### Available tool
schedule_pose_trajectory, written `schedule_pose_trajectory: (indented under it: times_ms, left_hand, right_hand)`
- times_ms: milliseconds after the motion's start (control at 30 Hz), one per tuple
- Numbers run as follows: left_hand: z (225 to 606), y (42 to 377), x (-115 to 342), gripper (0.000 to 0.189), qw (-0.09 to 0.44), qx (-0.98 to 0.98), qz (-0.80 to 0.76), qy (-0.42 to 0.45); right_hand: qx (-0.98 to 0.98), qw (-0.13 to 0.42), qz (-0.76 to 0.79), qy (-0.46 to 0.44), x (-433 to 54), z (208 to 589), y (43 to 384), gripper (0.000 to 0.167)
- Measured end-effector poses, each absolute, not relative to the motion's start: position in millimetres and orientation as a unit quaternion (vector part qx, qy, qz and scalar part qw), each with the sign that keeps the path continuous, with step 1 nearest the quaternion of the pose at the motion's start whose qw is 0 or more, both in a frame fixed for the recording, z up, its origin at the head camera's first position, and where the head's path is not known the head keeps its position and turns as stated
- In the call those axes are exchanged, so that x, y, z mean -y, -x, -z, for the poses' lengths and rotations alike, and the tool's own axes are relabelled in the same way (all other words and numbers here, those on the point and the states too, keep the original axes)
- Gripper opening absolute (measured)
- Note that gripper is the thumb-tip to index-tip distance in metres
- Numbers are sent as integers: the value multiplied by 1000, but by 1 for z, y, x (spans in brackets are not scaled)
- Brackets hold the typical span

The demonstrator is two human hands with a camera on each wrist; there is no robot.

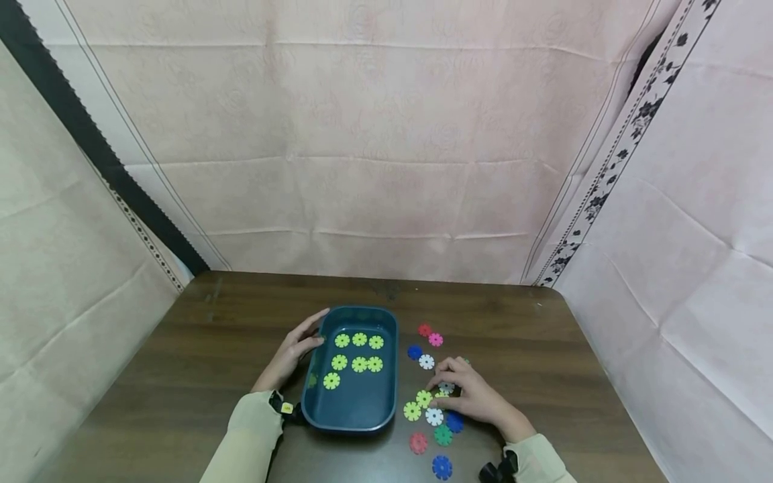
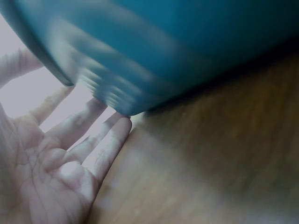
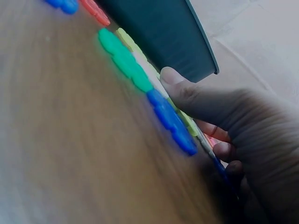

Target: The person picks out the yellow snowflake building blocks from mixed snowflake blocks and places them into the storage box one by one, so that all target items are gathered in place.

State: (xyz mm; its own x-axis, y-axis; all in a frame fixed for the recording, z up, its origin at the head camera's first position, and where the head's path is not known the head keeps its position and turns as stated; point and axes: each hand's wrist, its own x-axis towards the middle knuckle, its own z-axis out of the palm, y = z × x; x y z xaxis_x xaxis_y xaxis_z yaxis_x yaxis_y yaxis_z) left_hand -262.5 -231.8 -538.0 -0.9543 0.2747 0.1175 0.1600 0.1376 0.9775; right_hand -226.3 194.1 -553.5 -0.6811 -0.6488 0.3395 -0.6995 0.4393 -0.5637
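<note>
Along the left side of a dark blue tray [image 1: 349, 416], my left hand [image 1: 294, 350] touches the rim and outer wall. Its fingers [image 2: 105, 151] reach fairly straight against that wall in the left wrist view, the thumb at the rim. Several yellow-green flower-shaped pieces [image 1: 359, 364] lie in the tray. Right of it, my right hand [image 1: 468, 392] bends over loose pieces. Its thumb and forefinger tips are right at the edge of a yellow-green flower piece [image 1: 424, 398]; whether they pinch it I cannot tell. Another yellow-green piece and a whitish one are partly hidden under the hand.
Around my right hand lie a white piece [image 1: 434, 416], a green piece [image 1: 443, 435], blue pieces [image 1: 442, 467] and a red piece [image 1: 418, 443]. Farther back are a pink piece [image 1: 435, 339] and other colours. Pale cloth [image 1: 374, 147] hangs behind the brown table [image 1: 241, 322].
</note>
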Motion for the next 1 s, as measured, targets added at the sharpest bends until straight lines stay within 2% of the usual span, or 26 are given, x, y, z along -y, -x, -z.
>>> schedule_pose_trajectory:
  times_ms: [467,567,700,800,900,1000]
  left_hand:
    - [540,260,230,55,47,-755,-639,-142]
    - [541,261,230,55,45,-755,-639,-142]
    - [541,263,230,55,40,-752,-640,-151]
    - [540,265,231,55,37,-753,-638,-156]
    - [539,264,231,56,37,-754,-637,-154]
    - [538,263,231,56,38,-755,-638,-146]
  right_hand:
    - [822,33,-379,-424,-208,555,230,22]
    - [801,67,-394,-446,-209,556,232,25]
    - [784,140,-404,-451,-206,553,235,32]
    - [809,138,-373,-434,-207,552,235,31]
    - [836,98,-337,-421,-210,556,236,28]
    - [838,93,-332,-424,-208,558,236,25]
